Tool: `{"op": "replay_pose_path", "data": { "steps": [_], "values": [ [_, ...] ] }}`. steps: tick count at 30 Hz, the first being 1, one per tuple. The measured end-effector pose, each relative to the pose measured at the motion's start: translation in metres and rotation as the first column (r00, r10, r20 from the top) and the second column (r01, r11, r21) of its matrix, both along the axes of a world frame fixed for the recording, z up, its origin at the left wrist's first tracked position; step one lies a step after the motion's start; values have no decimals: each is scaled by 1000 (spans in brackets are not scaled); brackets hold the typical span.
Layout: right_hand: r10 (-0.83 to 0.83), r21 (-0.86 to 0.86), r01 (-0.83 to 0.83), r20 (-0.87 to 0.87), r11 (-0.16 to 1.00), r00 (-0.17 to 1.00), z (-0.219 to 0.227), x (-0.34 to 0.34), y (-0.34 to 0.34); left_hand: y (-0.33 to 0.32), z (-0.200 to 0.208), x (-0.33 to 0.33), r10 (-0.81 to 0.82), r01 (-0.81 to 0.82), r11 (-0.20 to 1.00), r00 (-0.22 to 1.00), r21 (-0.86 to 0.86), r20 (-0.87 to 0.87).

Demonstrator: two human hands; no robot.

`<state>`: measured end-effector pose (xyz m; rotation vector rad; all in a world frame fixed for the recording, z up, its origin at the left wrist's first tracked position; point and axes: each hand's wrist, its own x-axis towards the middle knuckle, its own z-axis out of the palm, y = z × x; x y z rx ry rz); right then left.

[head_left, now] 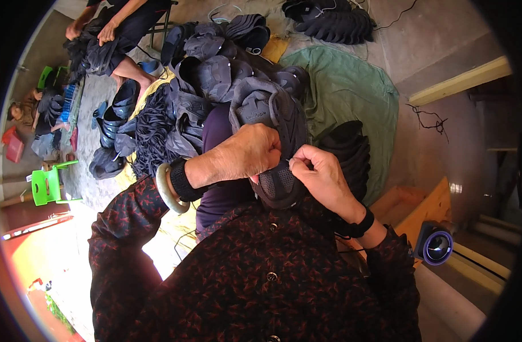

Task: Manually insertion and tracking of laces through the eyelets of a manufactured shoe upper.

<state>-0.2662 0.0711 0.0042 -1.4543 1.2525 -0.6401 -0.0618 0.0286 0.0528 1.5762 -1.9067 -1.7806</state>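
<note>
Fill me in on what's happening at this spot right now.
A person in a dark patterned shirt holds a dark grey shoe upper over their lap. The left hand grips it, and the right hand pinches at its edge. A pile of similar shoe uppers lies ahead, beside a green cloth. Another person sits further back, handling dark pieces.

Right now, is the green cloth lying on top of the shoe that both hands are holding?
No, the green cloth lies spread on the floor behind the dark shoe, which both hands grip.

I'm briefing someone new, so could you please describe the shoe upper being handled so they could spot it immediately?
Start at the heap of dark shoe uppers ahead. The dark grey upper sits nearest, gripped by the left hand and right hand; it alone is held.
</note>
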Motion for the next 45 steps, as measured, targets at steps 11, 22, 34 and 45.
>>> {"op": "replay_pose_path", "data": {
  "steps": [11,22,34,45],
  "values": [
    [36,-47,-36,4,998,999,1,-2,-7,-4,-12,-1,9,-8,1000,994,13,-111],
    [87,-399,-202,-288,894,954,3,-9,-2,2,-14,-6,-260,280,913,960,-297,108],
    [103,-414,-146,-125,898,987,-25,-11,-6,2,-10,-11,-157,172,971,983,-167,98],
    [286,-228,-297,-83,927,955,-29,-19,-8,11,-22,-19,-260,383,852,902,-358,346]
  ]
}}
